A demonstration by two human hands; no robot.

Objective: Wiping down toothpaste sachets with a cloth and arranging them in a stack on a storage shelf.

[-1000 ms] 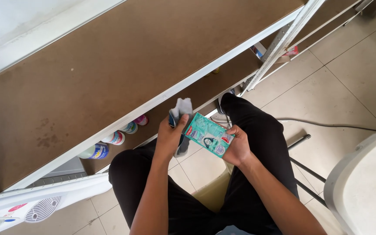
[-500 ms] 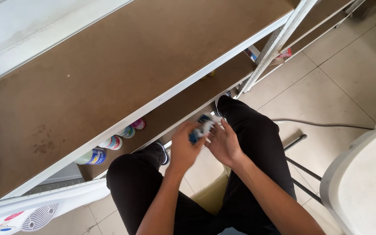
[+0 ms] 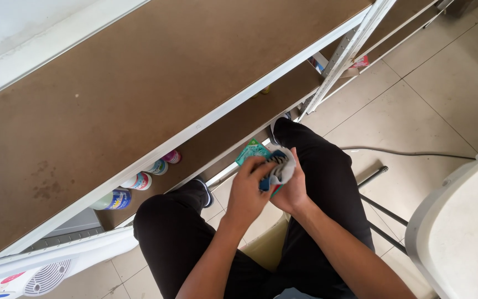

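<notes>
Left hand [image 3: 250,188] presses striped cloth [image 3: 281,166] onto green packet [image 3: 252,150]; right hand [image 3: 291,191] grips packet underneath. Best: hold packet flat, wipe evenly over lap.

Packet [image 3: 250,151]: teal-green. Cloth [image 3: 281,168]: white with dark stripes and a blue edge. Trousers [image 3: 327,182]: black. Shelf board [image 3: 139,94]: brown, white rim. Floor tiles [image 3: 449,83]: beige. Cans [image 3: 139,185] at 9 o'clock: white, blue, pink.

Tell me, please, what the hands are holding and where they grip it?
The right hand holds a green packet by its lower end; the left hand presses a striped cloth onto it.
</notes>
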